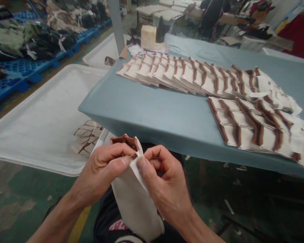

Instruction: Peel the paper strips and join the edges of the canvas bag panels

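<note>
Between my hands, above my lap, hangs a cream fabric piece point(135, 199) with a brown-lined open top, like a small pouch. My left hand point(108, 168) pinches the brown-edged rim between thumb and fingers. On the other side of the same rim, my right hand point(164, 179) grips the cream edge with thumb and curled forefinger. Both sets of fingertips nearly meet at the rim. The lower end of the piece drapes over my dark trousers. What lies under the fingertips is partly hidden.
A blue-covered table point(152, 108) stands ahead, bearing a long overlapping row of cream-and-brown pieces point(187, 74) and a second row point(245, 125) nearer right. To the left, a white tray point(40, 118) holds several similar pieces point(88, 135). Blue pallets point(27, 76) carry bundled fabric.
</note>
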Demonstrator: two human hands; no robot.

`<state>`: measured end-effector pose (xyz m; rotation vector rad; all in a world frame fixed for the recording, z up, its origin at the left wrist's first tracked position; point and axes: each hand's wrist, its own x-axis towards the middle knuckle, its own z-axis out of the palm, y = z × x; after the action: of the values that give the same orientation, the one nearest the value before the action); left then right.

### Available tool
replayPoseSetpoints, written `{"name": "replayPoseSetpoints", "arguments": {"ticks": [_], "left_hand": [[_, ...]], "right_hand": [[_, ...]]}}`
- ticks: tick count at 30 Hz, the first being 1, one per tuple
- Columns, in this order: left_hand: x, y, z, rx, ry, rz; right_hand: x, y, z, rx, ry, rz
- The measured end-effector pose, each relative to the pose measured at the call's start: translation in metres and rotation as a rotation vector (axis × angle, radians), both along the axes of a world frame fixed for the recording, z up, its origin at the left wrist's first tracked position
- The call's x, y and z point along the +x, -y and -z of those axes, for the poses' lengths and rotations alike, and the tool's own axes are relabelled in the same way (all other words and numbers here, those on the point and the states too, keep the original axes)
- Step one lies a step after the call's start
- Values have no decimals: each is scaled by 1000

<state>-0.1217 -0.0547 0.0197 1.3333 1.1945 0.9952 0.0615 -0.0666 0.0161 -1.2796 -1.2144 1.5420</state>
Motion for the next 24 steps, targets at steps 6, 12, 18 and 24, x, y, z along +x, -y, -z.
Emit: {"name": "replayPoseSetpoints", "arguments": {"ticks": [6,12,18,24], "left_hand": [[-8,1,11,-82,52,13],[-8,3,10,-97,32,28],[4,2,-3,-7,-86,-9],[12,6,-6,141,-221,-60]], "right_hand": [[-10,0,-3,-11,-48,59],[-14,5,1,-23,-65,105],[-14,10,4,9,-32,126],[-7,5,0,35,-9,95]]}}
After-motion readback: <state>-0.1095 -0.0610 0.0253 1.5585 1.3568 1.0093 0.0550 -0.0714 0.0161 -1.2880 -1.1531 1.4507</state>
